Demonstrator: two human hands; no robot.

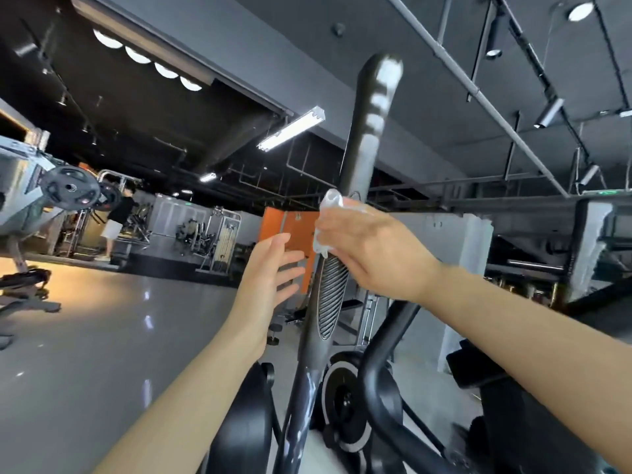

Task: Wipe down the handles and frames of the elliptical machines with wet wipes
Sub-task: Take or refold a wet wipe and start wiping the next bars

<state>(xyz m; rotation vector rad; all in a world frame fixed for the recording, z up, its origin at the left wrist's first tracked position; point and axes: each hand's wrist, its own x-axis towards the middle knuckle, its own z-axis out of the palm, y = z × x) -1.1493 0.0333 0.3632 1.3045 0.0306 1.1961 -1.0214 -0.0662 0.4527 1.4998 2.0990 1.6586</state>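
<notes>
My right hand (369, 248) grips a crumpled white wet wipe (329, 213) around the dark elliptical handle (362, 138); my left hand (270, 268) hovers beside, fingers spread wide.

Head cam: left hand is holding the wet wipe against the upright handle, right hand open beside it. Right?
Not quite: the hands are swapped. In the head view the right hand holds the wet wipe against the upright handle, just above its ribbed grip. The left hand is the open one, fingers spread, beside the handle and holding nothing.
</notes>
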